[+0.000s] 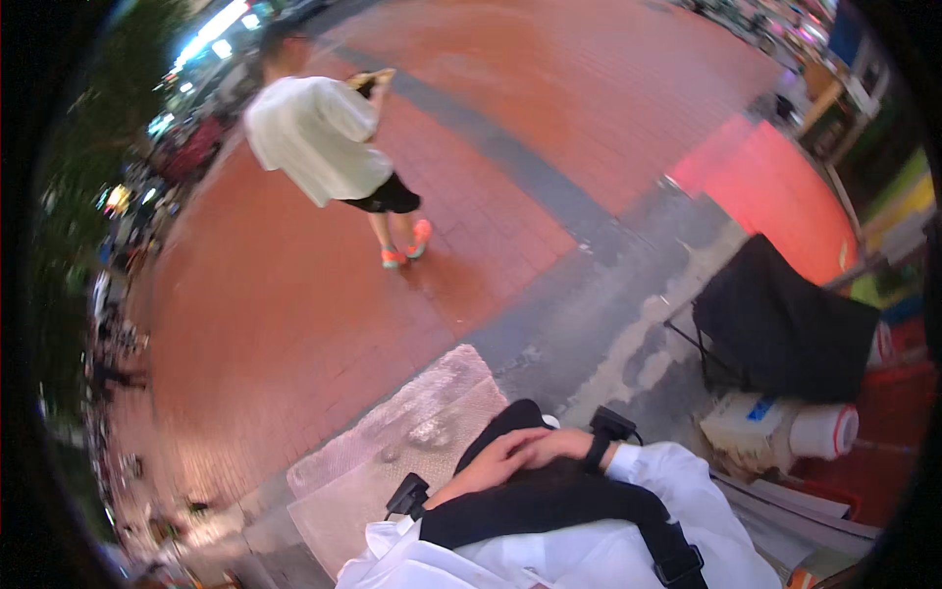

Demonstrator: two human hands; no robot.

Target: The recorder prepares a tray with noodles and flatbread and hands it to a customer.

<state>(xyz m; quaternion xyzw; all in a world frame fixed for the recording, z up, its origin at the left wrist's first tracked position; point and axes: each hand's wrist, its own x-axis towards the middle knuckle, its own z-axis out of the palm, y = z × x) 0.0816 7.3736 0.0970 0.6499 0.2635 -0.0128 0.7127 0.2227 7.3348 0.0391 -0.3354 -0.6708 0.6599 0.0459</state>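
My left hand (500,456) and my right hand (556,445) rest one over the other on my lap, above dark clothing (526,416). The fingers overlap, so whether anything lies between them is hidden. Each wrist carries a small black device on a strap, one at the left (408,497) and one at the right (612,423). White sleeves cover both forearms, and a black strap (544,508) crosses in front of my body. Beyond my lap, bubble wrap (412,434) is spread low over the paving.
A person in a white shirt (316,132) stands on the red paving (294,294), holding something. At the right are a black cloth-covered folding frame (787,324), a cardboard box (747,431) and a white cylindrical container (824,431). Stalls and lights line the far edges.
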